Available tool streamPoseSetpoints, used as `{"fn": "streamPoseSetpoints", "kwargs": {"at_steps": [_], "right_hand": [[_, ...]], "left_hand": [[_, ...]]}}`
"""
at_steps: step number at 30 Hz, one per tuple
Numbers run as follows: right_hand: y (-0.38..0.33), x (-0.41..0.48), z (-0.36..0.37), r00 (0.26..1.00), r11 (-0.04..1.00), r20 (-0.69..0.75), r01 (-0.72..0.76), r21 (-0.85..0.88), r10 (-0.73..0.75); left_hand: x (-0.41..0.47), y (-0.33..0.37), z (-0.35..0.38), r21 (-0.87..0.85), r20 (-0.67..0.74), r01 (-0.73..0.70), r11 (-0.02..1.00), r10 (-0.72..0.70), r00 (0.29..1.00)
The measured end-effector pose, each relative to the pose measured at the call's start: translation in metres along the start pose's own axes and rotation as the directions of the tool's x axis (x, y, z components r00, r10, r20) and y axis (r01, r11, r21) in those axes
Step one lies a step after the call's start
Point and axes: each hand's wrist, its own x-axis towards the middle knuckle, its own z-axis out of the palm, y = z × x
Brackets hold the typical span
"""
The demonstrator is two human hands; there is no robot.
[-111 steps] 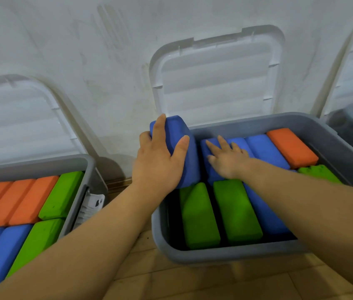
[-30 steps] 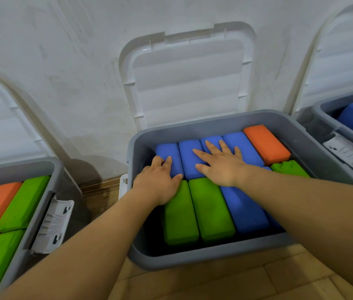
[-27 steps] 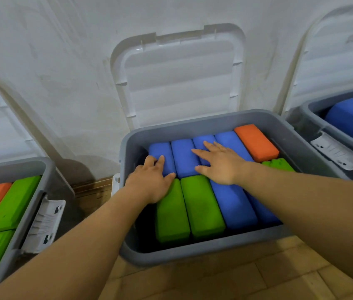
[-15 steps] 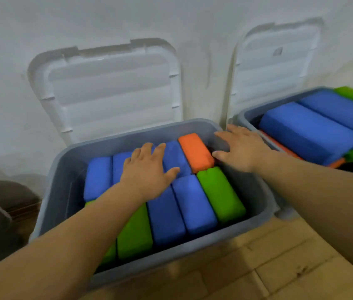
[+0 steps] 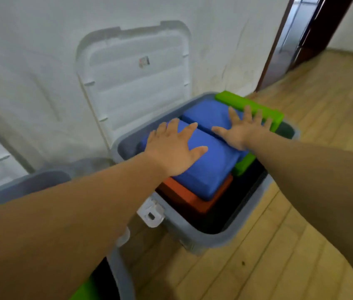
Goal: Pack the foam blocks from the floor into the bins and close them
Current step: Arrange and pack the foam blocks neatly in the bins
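Note:
A grey bin (image 5: pixel 195 231) stands open on the floor with its white lid (image 5: pixel 136 83) leaning against the wall. Two large blue foam blocks lie on top inside. My left hand (image 5: pixel 174 148) lies flat with spread fingers on the nearer blue block (image 5: pixel 208 172). My right hand (image 5: pixel 241 128) lies flat on the farther blue block (image 5: pixel 206 113), its fingertips reaching a green block (image 5: pixel 247 106) that sits across the bin's far rim. An orange block (image 5: pixel 184 195) and another green block (image 5: pixel 244 164) show underneath.
The grey rim of a second bin (image 5: pixel 119 276) crosses the lower left, with a bit of green foam inside. A white latch (image 5: pixel 151 214) hangs on the open bin's side. Wooden floor (image 5: pixel 301 213) spreads to the right, and a dark doorway (image 5: pixel 297 35) is at top right.
The view has swung right from the middle bin to the right-hand bin. Both hands have left the middle bin's blocks and now rest on the two large blue blocks.

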Motion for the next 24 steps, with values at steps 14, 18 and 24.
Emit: {"fn": "streamPoseSetpoints", "kwargs": {"at_steps": [14, 18, 24], "right_hand": [[0.005, 0.050, -0.041, 0.751, 0.999, 0.661, 0.022, -0.050, 0.017], [-0.002, 0.061, -0.046, 0.676, 0.992, 0.735, 0.052, -0.114, 0.049], [0.000, 0.075, -0.040, 0.582, 0.986, 0.809, 0.066, -0.150, 0.084]], "left_hand": [[0.058, 0.016, -0.020, 0.107, 0.697, 0.117, 0.987, -0.158, 0.699], [0.065, 0.013, -0.023, 0.089, 0.752, 0.126, 0.988, -0.149, 0.642], [0.073, 0.011, -0.021, 0.072, 0.809, 0.166, 0.983, -0.155, 0.567]]}}
